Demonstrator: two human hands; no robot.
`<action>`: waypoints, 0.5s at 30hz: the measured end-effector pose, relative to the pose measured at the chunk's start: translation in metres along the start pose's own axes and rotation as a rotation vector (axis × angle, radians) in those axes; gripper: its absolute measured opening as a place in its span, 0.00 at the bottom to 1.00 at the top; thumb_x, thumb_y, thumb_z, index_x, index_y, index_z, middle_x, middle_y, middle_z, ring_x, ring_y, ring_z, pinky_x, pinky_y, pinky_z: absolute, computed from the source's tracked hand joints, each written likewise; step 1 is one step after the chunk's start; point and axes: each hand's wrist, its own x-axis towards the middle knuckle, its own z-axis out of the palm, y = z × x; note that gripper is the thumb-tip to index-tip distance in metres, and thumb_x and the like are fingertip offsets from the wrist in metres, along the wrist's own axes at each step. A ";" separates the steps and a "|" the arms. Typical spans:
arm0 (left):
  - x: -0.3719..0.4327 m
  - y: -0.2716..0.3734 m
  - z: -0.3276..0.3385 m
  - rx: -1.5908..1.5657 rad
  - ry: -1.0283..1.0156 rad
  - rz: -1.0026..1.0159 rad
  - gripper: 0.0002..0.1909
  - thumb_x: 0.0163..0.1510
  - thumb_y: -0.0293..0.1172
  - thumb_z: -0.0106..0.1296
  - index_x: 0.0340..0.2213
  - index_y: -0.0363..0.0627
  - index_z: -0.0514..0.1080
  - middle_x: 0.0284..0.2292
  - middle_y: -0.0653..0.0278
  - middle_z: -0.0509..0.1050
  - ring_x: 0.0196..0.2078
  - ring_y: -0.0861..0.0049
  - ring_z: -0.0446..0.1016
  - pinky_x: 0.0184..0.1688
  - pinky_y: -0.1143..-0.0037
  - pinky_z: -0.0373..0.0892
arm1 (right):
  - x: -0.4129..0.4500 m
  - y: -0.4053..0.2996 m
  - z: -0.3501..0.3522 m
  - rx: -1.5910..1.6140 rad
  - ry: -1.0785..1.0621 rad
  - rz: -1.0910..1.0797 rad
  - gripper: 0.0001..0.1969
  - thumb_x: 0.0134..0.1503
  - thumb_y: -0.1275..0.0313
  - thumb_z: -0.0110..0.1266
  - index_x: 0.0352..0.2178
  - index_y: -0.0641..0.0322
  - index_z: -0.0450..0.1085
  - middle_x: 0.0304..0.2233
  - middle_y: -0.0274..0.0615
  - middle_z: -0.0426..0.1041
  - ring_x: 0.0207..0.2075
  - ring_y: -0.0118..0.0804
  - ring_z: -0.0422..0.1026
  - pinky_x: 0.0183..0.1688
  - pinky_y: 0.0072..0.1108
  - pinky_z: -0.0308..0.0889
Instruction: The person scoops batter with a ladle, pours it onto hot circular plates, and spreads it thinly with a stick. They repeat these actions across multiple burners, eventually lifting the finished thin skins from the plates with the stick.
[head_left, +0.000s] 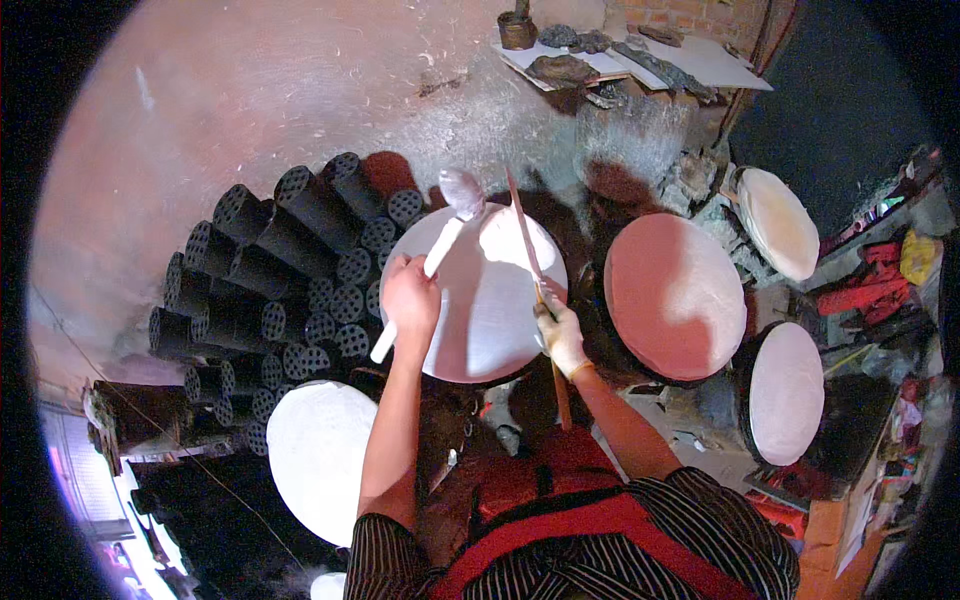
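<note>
My left hand (412, 296) grips the white handle of a ladle (461, 193), whose bowl is over the far rim of a round pale griddle-like disc (495, 330). In my right hand (561, 334), which looks gloved, is a long thin spatula-like tool (525, 225) with a wooden handle running back towards my body. Its blade points away from me, above the right side of the disc. A bright white patch (499, 244) shows near the disc's far edge; whether it is batter or light, I cannot tell. Shadows cross the disc.
Honeycomb coal briquettes (300, 217) are stacked at the left against the wall (262, 90). More round pale discs stand to the left (322, 457) and right (675, 296). Behind, a white board (705, 64) carries a small pot (517, 31) and dark lumps.
</note>
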 end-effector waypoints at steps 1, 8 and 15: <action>-0.009 -0.008 -0.005 -0.002 0.009 -0.006 0.04 0.42 0.25 0.49 0.23 0.44 0.72 0.26 0.58 0.69 0.28 0.58 0.70 0.30 0.65 0.66 | -0.007 -0.010 -0.002 -0.005 -0.005 -0.008 0.15 0.56 0.72 0.46 0.45 0.64 0.64 0.21 0.30 0.67 0.17 0.24 0.63 0.21 0.19 0.62; -0.092 -0.037 -0.031 -0.176 -0.040 -0.304 0.06 0.42 0.29 0.53 0.25 0.43 0.74 0.23 0.55 0.71 0.25 0.60 0.72 0.29 0.68 0.66 | -0.077 0.031 0.030 0.411 0.242 0.124 0.15 0.59 0.73 0.43 0.48 0.47 0.66 0.20 0.25 0.65 0.10 0.18 0.50 0.11 0.16 0.48; -0.182 -0.020 -0.060 -1.284 -0.023 -0.907 0.05 0.55 0.28 0.46 0.30 0.39 0.68 0.15 0.72 0.63 0.13 0.88 0.59 0.12 0.85 0.53 | -0.011 -0.004 0.069 0.367 0.023 0.169 0.15 0.54 0.75 0.49 0.45 0.60 0.67 0.21 0.30 0.67 0.15 0.20 0.60 0.13 0.16 0.55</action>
